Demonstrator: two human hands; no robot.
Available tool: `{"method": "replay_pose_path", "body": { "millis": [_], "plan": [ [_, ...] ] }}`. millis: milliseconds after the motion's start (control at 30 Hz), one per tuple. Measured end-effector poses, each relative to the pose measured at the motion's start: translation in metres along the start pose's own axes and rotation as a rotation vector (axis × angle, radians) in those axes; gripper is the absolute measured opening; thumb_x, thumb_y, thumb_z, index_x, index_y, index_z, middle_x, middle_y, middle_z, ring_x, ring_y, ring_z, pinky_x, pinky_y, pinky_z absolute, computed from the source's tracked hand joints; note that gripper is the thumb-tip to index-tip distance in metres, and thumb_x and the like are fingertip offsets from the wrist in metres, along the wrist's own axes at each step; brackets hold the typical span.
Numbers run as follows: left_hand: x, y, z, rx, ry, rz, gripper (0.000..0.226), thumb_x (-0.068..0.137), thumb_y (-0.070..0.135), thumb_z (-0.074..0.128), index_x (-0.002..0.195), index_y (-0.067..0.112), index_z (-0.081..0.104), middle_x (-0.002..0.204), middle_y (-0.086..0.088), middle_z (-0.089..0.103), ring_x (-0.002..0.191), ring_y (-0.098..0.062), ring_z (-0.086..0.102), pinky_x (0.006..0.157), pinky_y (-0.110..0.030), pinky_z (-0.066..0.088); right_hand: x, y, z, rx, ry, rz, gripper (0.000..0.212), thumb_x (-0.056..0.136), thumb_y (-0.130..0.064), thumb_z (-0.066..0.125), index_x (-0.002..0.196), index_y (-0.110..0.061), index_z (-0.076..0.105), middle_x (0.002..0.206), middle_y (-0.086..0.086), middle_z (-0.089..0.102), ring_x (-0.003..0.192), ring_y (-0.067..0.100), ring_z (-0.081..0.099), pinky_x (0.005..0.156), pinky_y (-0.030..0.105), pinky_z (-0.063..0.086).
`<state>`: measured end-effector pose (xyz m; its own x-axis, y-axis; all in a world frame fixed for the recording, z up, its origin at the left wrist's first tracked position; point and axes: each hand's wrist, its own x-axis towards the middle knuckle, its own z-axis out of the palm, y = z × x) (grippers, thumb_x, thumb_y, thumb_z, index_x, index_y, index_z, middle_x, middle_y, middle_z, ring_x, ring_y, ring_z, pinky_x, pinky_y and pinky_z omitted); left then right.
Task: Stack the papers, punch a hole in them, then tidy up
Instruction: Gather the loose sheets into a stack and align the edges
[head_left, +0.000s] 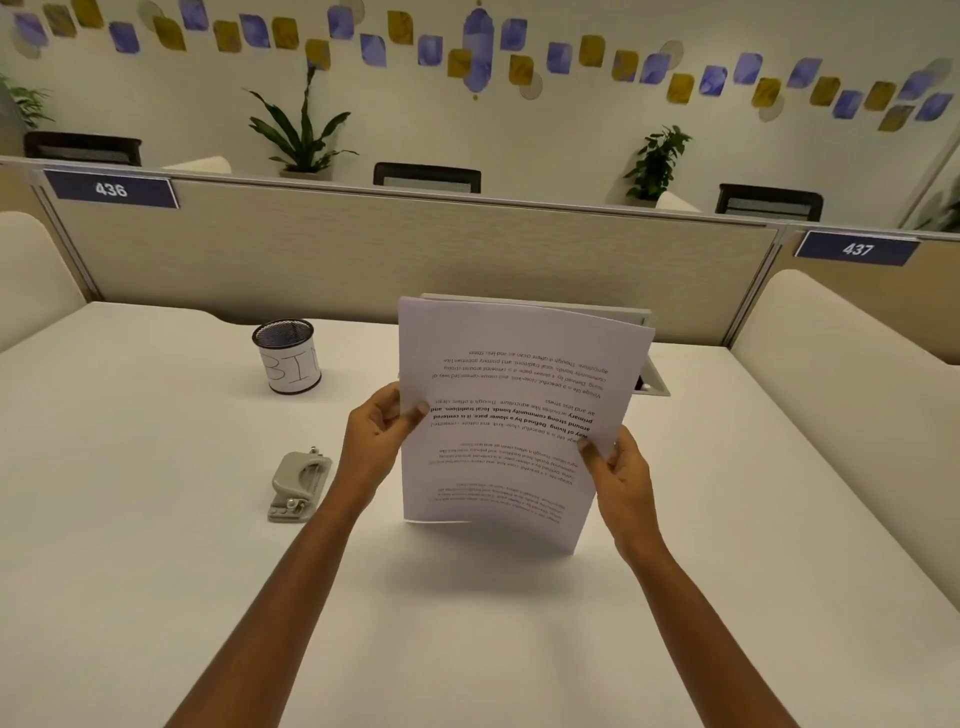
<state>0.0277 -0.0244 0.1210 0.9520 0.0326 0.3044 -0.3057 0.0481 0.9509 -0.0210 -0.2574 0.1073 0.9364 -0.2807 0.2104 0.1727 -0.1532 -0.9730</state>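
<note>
— Pale and bare, that white desk top (156, 597); beige partition panels behind it carry blue number plates, with potted plants and dark chair backs beyond. Where are the sheets?

— Upright over the middle of the desk. That thin sheaf of white printed papers (514, 410) has its lower edge touching or just above the surface; I cannot tell which. The left hand (376, 434) pinches its left edge, thumb on the front and fingers behind, and the right hand (615, 475) pinches the right edge the same way.

— So squaring them up?

— I judge so. To do it well, loosen the pinch a little, tap the bottom edge flat, then the side, because one corner shows a sheet peeping out.

— And the punch?

— The small grey metal hole punch (298, 488) lies near the left wrist, untouched. A black mesh cup labelled BIN (288, 358) stands further back.
</note>
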Motion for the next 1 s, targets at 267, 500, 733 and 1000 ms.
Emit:
{"method": "replay_pose_path", "body": {
  "millis": [267, 500, 733, 1000],
  "plan": [
    [-0.010, -0.019, 0.000, -0.052, 0.010, -0.143, 0.018, 0.086, 0.006, 0.056, 0.089, 0.021, 0.065, 0.069, 0.021, 0.074, 0.065, 0.002, 0.068, 0.057, -0.011, 0.054, -0.012, 0.034, -0.005, -0.174, -0.017, 0.282, 0.052, 0.089, -0.015, 0.057, 0.135, -0.014, 0.033, 0.138, 0.016, 0.047, 0.123, 0.032, 0.048, 0.097, 0.039, 0.042],
    [-0.011, -0.018, 0.013, -0.171, 0.183, -0.164, 0.016, 0.089, 0.009, 0.054, 0.084, 0.019, 0.066, 0.071, 0.013, 0.073, 0.063, 0.001, 0.067, 0.055, -0.012, 0.054, -0.038, 0.056, 0.003, -0.096, 0.099, 0.495, 0.077, 0.088, -0.023, 0.059, 0.146, -0.013, 0.009, 0.152, 0.014, 0.020, 0.135, 0.032, 0.033, 0.108, 0.043, 0.032],
    [-0.021, -0.018, 0.035, -0.436, 0.259, -0.287, 0.019, 0.090, 0.009, 0.049, 0.108, 0.011, 0.058, 0.085, 0.006, 0.069, 0.070, -0.004, 0.066, 0.060, -0.014, 0.057, -0.053, 0.056, 0.018, 0.561, -0.177, 0.636, 0.032, 0.089, -0.019, 0.053, 0.120, -0.012, 0.052, 0.106, 0.007, 0.068, 0.094, 0.021, 0.067, 0.072, 0.028, 0.057],
    [-0.025, -0.018, 0.026, -0.534, 0.288, -0.347, 0.019, 0.092, 0.010, 0.048, 0.108, 0.017, 0.054, 0.095, 0.003, 0.064, 0.085, -0.014, 0.060, 0.060, -0.016, 0.058, -0.041, 0.051, 0.005, 0.494, 0.032, 0.473, 0.018, 0.090, -0.002, 0.049, 0.096, -0.017, 0.058, 0.097, 0.006, 0.066, 0.085, 0.019, 0.064, 0.062, 0.027, 0.060]
  ]
}}
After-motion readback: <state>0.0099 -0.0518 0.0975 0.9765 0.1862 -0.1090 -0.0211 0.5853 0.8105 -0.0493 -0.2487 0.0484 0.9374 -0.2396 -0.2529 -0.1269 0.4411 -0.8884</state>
